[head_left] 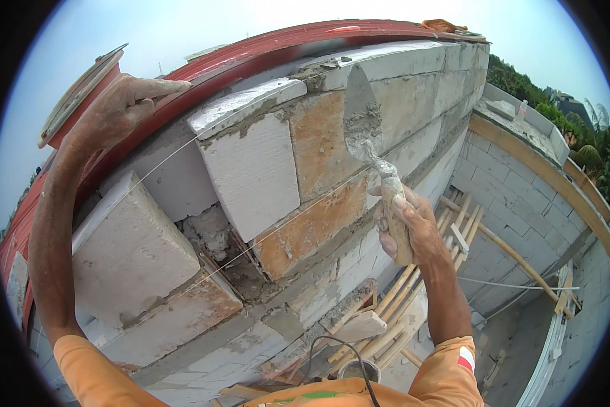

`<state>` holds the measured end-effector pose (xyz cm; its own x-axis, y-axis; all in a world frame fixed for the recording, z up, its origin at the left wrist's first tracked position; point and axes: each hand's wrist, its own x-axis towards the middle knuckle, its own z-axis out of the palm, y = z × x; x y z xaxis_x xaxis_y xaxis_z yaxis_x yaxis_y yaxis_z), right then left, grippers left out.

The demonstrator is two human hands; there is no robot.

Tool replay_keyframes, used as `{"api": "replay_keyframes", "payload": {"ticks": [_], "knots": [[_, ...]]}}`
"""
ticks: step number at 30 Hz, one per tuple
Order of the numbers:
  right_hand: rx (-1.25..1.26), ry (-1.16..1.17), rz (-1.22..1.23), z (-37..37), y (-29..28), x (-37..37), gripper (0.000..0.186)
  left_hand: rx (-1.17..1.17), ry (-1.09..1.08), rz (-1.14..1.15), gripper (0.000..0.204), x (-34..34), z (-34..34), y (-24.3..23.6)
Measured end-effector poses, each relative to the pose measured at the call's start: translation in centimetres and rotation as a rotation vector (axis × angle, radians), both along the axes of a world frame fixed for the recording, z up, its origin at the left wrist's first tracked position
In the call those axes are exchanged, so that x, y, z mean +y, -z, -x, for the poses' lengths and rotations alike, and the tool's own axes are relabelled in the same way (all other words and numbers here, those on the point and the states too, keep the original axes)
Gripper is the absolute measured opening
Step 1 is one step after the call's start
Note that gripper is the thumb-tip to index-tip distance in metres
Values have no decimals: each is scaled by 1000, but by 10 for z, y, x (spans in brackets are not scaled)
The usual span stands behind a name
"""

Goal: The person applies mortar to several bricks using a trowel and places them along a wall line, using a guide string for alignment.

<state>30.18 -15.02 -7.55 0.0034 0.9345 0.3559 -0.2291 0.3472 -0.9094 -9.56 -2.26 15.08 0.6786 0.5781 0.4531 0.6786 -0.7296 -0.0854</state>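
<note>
My right hand (410,227) is wrapped round the wooden handle of a trowel (363,108). Its blade points up in front of the block wall (413,102), with grey mortar stuck on the lower part. At the upper left my left hand (125,108) has its index finger stretched over the red metal roof edge (251,62), the other fingers bent; no object shows in it. Close behind that hand is a reddish tub (84,98) with a mortar-crusted rim. Between my hands stand a white block (254,176) and, further left, another pale block (132,247), with a mortar-smeared gap between them.
White string lines (305,211) run across the wall face. Below right, bamboo poles (400,298) lean over a lower level near a bucket (359,370). A grey block wall (515,203) with a timber beam (542,163) stands at the right, and a bottle (521,110) sits on its ledge.
</note>
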Motion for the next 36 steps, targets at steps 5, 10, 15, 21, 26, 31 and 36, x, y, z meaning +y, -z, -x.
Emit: {"api": "replay_keyframes", "payload": {"ticks": [5,10,15,21,26,31,36], "knots": [[200,-216,14,34,20,35,53,-4,-19,40,48,-5,-7,-4],[187,-219,34,48,38,58,50,-8,25,-92,41,-5,-5,0],[133,-203,67,45,62,53,52,-10,-69,17,42,-14,-10,-3],[110,-133,65,34,48,36,45,20,24,-63,41,-2,-1,-1],[37,-145,77,35,51,54,39,2,42,-72,37,-1,-6,0],[-157,74,99,17,66,21,40,-2,34,-84,33,-2,-1,1],[-958,976,-371,-36,6,15,55,41,69,-59,42,-4,-3,-2]]}}
